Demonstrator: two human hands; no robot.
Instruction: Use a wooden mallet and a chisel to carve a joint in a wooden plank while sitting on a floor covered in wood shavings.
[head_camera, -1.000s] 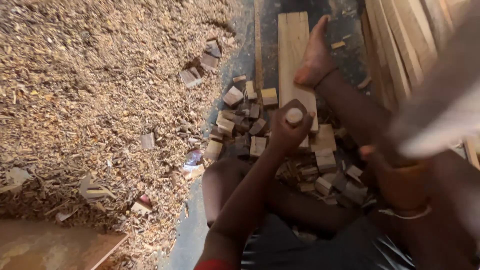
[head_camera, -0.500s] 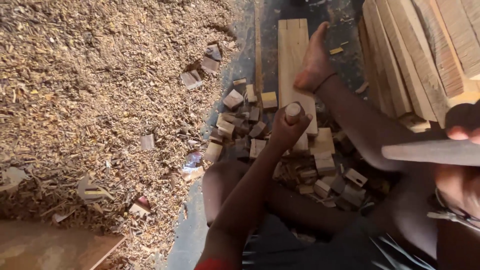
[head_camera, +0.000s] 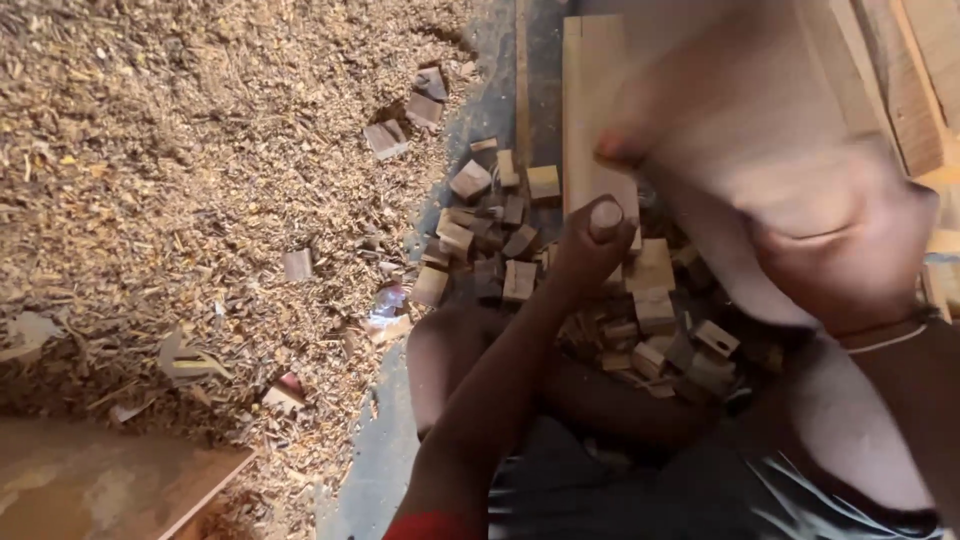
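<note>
1. Two hands show: the left hand (head_camera: 588, 255) is closed around a short wooden peg (head_camera: 605, 220), its pale round end standing up out of the fist, above the heap of blocks.
2. One right hand (head_camera: 840, 240) is raised close to the camera and blurred; whether it is open or holds anything cannot be told.
3. Dozens of small wooden offcut blocks (head_camera: 520, 280) lie heaped on the floor (head_camera: 375, 480) around the person's legs.
4. One long flat plank (head_camera: 590, 100) lies beyond the heap.
5. Several stacked boards (head_camera: 920, 80) sit at the right edge.
6. One broad spread of wood shavings (head_camera: 180, 170) covers the left side.
</note>
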